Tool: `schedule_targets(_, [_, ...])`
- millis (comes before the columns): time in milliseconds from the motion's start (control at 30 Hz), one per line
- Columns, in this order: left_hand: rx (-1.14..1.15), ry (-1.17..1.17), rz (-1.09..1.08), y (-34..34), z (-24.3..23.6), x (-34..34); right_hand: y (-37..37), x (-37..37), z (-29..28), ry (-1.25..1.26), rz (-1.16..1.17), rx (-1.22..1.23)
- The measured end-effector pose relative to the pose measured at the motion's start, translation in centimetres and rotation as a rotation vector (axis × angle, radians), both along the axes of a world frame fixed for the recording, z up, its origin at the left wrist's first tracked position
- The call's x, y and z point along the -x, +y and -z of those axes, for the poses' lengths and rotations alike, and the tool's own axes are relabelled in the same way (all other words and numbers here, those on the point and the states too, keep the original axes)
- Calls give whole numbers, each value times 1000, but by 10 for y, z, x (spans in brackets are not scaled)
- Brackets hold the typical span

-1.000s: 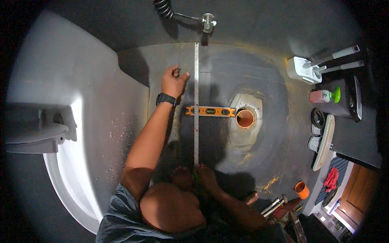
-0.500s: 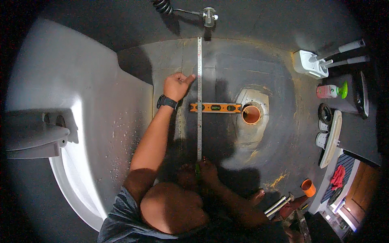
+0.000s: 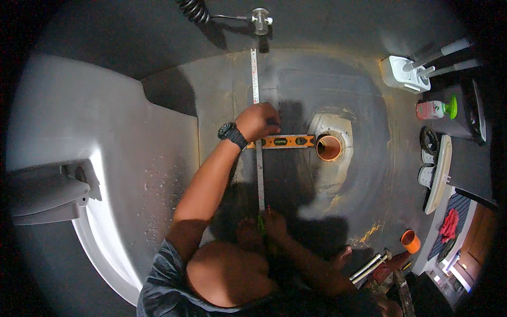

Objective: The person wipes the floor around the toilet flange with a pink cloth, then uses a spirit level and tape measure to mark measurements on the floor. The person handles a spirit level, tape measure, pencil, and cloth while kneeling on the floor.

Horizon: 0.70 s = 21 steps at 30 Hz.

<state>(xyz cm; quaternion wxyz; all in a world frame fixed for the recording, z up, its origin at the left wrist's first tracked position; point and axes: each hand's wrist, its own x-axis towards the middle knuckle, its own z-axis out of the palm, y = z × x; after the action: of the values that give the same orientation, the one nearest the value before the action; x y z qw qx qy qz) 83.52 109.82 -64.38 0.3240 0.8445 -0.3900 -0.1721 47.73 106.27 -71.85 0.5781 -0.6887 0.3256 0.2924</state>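
My left hand (image 3: pixel 259 121), fingers curled, is over the steel tape (image 3: pixel 260 174) and just above the orange spirit level (image 3: pixel 282 141); whether it grips anything is unclear. The tape runs from near the back wall toward me, across the level. My right hand (image 3: pixel 274 224) is closed around the green tape measure (image 3: pixel 261 225) at the near end, in shadow. The level lies crosswise on the dark floor, its right end beside an open orange drain pipe (image 3: pixel 328 148) in a pale patch.
A grey moulded fixture (image 3: pixel 90 116) lines the left. A valve (image 3: pixel 260 22) with coiled hose is on the back wall. At right stand a brush holder (image 3: pixel 397 73), spray bottle (image 3: pixel 429 110) and leaning pale seat (image 3: pixel 438 174); metal rods (image 3: pixel 367 267) and an orange pipe piece (image 3: pixel 410 241) lie lower right.
My left hand has moved right and down from beside the tape to over it, near the level, with fingers curled. My right hand stays at the tape's near end.
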Motion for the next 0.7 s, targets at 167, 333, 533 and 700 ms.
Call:
schedule_targets(167, [20, 25, 122, -9, 4, -9, -6, -15, -13, -21, -179, 36])
schedule_targets(333, [-62, 72, 132, -15, 3, -7, -2, -17, -11, 45, -175, 60])
schedule_targets(533, [77, 85, -55, -4, 1, -13, 8, -2, 21, -280, -514, 350])
schedule_targets(700, [197, 83, -371, 17, 2, -14, 15, 6, 25, 28, -5, -22])
